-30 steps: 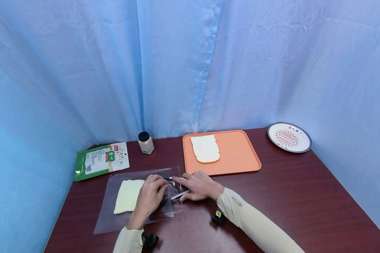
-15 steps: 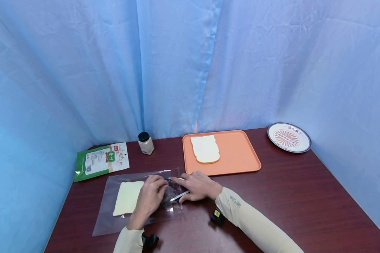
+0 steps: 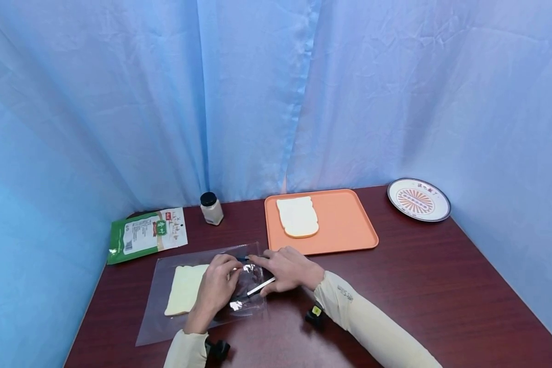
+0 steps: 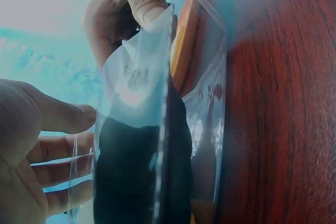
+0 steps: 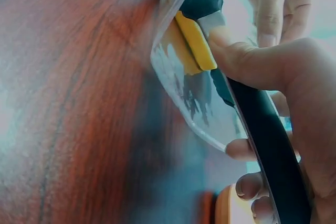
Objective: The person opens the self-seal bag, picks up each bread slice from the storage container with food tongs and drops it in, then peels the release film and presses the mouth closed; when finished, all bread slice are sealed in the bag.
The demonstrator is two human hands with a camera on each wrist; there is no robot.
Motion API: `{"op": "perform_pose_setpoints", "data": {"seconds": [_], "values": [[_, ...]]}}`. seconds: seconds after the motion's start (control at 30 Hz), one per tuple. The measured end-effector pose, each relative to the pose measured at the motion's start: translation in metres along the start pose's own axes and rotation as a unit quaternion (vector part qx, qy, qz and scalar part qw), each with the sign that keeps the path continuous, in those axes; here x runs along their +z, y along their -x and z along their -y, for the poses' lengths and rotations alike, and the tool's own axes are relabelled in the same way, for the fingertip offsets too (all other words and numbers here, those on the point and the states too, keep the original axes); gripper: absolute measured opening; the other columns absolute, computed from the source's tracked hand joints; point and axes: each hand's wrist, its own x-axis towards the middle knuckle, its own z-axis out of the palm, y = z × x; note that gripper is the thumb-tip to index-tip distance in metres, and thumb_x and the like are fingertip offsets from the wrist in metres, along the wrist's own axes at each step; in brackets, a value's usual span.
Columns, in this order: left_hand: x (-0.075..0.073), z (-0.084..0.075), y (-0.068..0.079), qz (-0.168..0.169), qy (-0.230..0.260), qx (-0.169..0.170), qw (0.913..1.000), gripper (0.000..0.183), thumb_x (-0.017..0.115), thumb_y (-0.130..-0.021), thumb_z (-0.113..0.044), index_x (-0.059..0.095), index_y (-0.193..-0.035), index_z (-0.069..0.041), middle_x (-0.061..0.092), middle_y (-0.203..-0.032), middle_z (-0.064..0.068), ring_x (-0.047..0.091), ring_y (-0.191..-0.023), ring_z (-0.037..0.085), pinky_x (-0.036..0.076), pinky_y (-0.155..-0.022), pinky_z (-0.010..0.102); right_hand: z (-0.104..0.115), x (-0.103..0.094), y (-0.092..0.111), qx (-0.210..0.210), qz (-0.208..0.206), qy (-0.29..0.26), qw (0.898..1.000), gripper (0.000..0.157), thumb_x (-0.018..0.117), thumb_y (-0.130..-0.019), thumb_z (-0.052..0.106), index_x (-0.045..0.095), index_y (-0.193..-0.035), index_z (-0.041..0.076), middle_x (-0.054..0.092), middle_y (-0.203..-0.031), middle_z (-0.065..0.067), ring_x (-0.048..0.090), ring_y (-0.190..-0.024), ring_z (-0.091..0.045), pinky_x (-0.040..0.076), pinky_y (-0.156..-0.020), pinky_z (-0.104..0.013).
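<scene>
A clear plastic bag (image 3: pixel 151 323) lies flat on the table, its mouth to the right. Inside it is a slice of bread (image 3: pixel 183 289), whose yellow crust (image 5: pixel 195 40) shows in the right wrist view. My left hand (image 3: pixel 215 283) reaches over the bread and pinches the upper film at the mouth between thumb and fingers. My right hand (image 3: pixel 289 270) holds tongs (image 3: pixel 261 286) with silver-edged arms, thumb on one arm, fingers toward the other. The arms stand apart, and their dark heads (image 4: pixel 131 156) are inside the bag near the bread, partly hidden by my left hand.
An orange tray (image 3: pixel 342 220) with another bread slice (image 3: pixel 299 217) stands behind my right hand. A white plate (image 3: pixel 418 200) sits far right. At back left are a black-lidded jar (image 3: pixel 212 209) and a green-and-white packet (image 3: pixel 147 234). Blue curtains (image 3: pixel 257 102) enclose the table.
The bag with its bread has shifted slightly toward the person. The film at the mouth has bulged and gleams more. Both hands stay nearly where they were; the near tong arm has dipped slightly nearer.
</scene>
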Motion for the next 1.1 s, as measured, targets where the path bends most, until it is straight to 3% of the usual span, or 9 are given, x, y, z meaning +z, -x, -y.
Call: {"op": "perform_pose_setpoints", "data": {"seconds": [0.17, 0.43, 0.77, 0.93, 1.1], "values": [[0.001, 0.0, 0.0, -0.006, -0.002, 0.003, 1.0, 0.007, 0.081, -0.08, -0.005, 0.077, -0.083, -0.011, 0.069, -0.09, 0.002, 0.064, -0.088, 0.018, 0.057, -0.072, 0.035, -0.003, 0.0, 0.005, 0.007, -0.007, -0.008, 1.0, 0.097, 0.056, -0.075, 0.085, 0.043, -0.152, 0.027, 0.068, -0.12, -0.003, 0.048, -0.053, -0.013, 0.036, -0.048, -0.028], [0.002, 0.0, 0.0, -0.016, 0.007, 0.014, 0.9997, 0.009, 0.082, -0.079, -0.005, 0.077, -0.081, -0.012, 0.069, -0.087, 0.001, 0.062, -0.084, 0.016, 0.055, -0.068, 0.032, -0.01, 0.002, 0.021, 0.024, -0.03, -0.024, 0.999, 0.097, 0.058, -0.074, 0.084, 0.045, -0.151, 0.027, 0.067, -0.111, -0.001, 0.037, -0.048, -0.01, 0.027, -0.044, -0.025], [0.003, 0.002, 0.0, -0.019, 0.018, 0.018, 0.9995, 0.01, 0.083, -0.078, -0.002, 0.077, -0.081, -0.01, 0.068, -0.085, 0.0, 0.061, -0.084, 0.015, 0.054, -0.066, 0.03, -0.021, 0.001, 0.05, 0.046, -0.076, -0.03, 0.996, 0.095, 0.066, -0.073, 0.077, 0.046, -0.149, 0.024, 0.068, -0.108, 0.0, 0.041, -0.054, -0.009, 0.035, -0.049, -0.025], [0.003, 0.003, 0.0, -0.025, 0.018, 0.025, 0.9992, 0.011, 0.083, -0.077, -0.002, 0.077, -0.08, -0.01, 0.068, -0.084, 0.001, 0.061, -0.082, 0.016, 0.054, -0.066, 0.029, -0.026, 0.002, 0.071, 0.08, -0.09, -0.047, 0.992, 0.093, 0.07, -0.073, 0.074, 0.047, -0.148, 0.025, 0.066, -0.101, 0.002, 0.039, -0.053, -0.008, 0.033, -0.049, -0.023], [0.004, 0.003, 0.0, -0.028, 0.014, 0.025, 0.9992, 0.011, 0.083, -0.076, -0.001, 0.077, -0.081, -0.009, 0.069, -0.086, 0.003, 0.064, -0.086, 0.018, 0.057, -0.071, 0.034, -0.03, 0.002, 0.093, 0.141, -0.117, -0.069, 0.981, 0.091, 0.075, -0.074, 0.068, 0.047, -0.149, 0.025, 0.065, -0.1, 0.002, 0.041, -0.056, -0.006, 0.034, -0.052, -0.022]]}}
